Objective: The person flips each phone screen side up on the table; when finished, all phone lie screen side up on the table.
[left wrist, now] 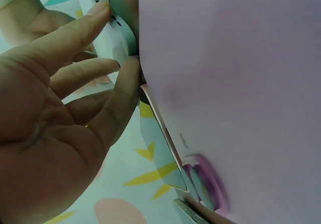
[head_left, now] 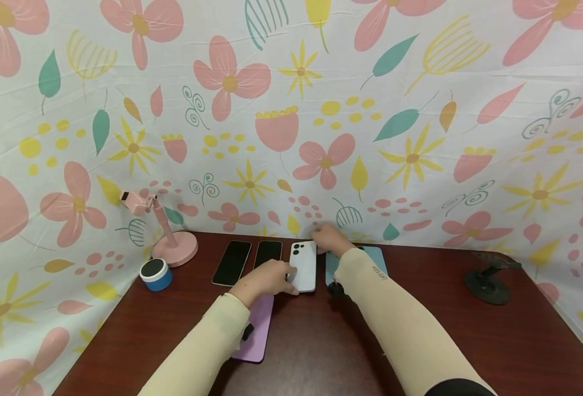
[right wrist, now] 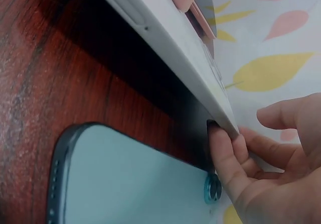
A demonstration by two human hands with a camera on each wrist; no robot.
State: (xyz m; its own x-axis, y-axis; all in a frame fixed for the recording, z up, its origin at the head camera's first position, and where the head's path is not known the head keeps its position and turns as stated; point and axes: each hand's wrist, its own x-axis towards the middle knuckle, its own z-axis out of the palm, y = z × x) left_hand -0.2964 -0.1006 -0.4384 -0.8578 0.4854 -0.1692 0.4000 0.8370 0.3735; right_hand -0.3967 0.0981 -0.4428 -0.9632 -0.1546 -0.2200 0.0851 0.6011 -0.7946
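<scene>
A white phone point(head_left: 305, 269), camera side up, is between both hands at the middle of the table. My left hand point(head_left: 271, 279) holds its lower left part, thumb at the bottom edge and fingers along the left side; in the left wrist view the thumb meets the phone's end point(left wrist: 113, 40). My right hand point(head_left: 331, 239) is at the top right corner. In the right wrist view, fingertips of the right hand point(right wrist: 271, 163) touch under that corner, with the thumb apart. The phone point(right wrist: 170, 38) looks tilted, its near side above the wood.
Two dark-screened phones point(head_left: 232, 263) lie left of the white one. A purple phone point(head_left: 259, 330) is below the left forearm; a light blue phone point(head_left: 375, 258) lies partly under the right. A pink stand point(head_left: 175, 247), a blue jar point(head_left: 156, 275) and a black stand point(head_left: 487, 286) flank them.
</scene>
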